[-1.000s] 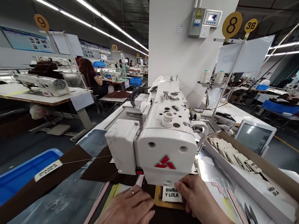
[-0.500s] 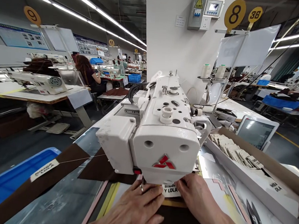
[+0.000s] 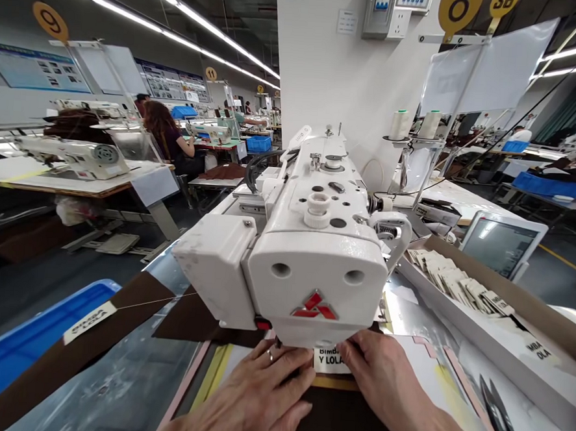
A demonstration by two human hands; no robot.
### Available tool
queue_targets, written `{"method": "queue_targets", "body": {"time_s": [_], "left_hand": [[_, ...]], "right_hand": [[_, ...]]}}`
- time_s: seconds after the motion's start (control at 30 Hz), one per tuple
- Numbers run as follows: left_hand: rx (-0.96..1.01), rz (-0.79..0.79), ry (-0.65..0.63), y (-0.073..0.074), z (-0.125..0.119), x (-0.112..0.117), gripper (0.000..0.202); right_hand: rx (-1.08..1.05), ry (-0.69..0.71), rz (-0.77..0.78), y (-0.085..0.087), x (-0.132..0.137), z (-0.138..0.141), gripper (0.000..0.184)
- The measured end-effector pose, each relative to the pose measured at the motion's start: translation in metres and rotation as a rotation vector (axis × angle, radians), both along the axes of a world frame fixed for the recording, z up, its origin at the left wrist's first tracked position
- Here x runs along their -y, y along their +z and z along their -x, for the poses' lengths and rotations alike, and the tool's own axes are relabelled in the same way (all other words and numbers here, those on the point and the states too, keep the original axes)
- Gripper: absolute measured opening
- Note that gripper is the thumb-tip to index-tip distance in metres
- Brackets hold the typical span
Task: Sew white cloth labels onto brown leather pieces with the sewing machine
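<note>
A white sewing machine point(image 3: 315, 256) with a red emblem fills the middle of the view. Under its head lies a white label point(image 3: 330, 360) printed in black, set on dark brown fabric point(image 3: 348, 422) inside a yellow frame. My left hand point(image 3: 257, 402) rests flat on the fabric, fingers spread, fingertips touching the label's left side; a ring is on one finger. My right hand point(image 3: 380, 384) presses its fingertips on the label's right edge. Neither hand grips anything.
A long box point(image 3: 517, 379) of stacked labels stands at the right, with a tilted screen point(image 3: 501, 245) behind it. Scissors point(image 3: 497, 417) lie at the lower right. At the left, a brown strip with a label point(image 3: 86, 323) overhangs a blue bin point(image 3: 21, 349). Other people sew at distant tables.
My left hand has slid forward up to the label under the machine head. My right hand stays at the label's right edge. The camera has dipped slightly lower.
</note>
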State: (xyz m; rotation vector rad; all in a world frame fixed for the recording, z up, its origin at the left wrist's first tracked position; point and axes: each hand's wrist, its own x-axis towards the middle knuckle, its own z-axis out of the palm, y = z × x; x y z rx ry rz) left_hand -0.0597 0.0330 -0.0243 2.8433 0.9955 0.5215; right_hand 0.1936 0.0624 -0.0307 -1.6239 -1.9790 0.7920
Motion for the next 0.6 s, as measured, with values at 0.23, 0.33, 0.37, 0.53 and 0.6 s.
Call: {"method": "queue_targets", "body": {"time_s": [0.23,0.33,0.37,0.53,0.6], "left_hand": [[-0.035,0.031,0.037,0.015,-0.009,0.002,0.039],[-0.053,-0.005,0.135,0.013,-0.016,0.005,0.028],[-0.044,-0.039,0.166,0.01,-0.017,0.005,0.027],[0.038,-0.192,0.176,-0.003,-0.02,0.007,0.035],[0.066,-0.217,0.153,0.002,-0.017,0.007,0.038]], "right_hand": [[0.015,0.025,-0.05,-0.006,0.0,0.001,0.036],[0.028,0.029,-0.075,-0.008,0.0,0.0,0.031],[0.048,0.031,-0.122,-0.009,0.001,0.0,0.026],[0.198,0.29,-0.656,-0.008,0.014,-0.007,0.019],[0.173,0.427,-0.748,-0.008,0.016,-0.008,0.016]]}}
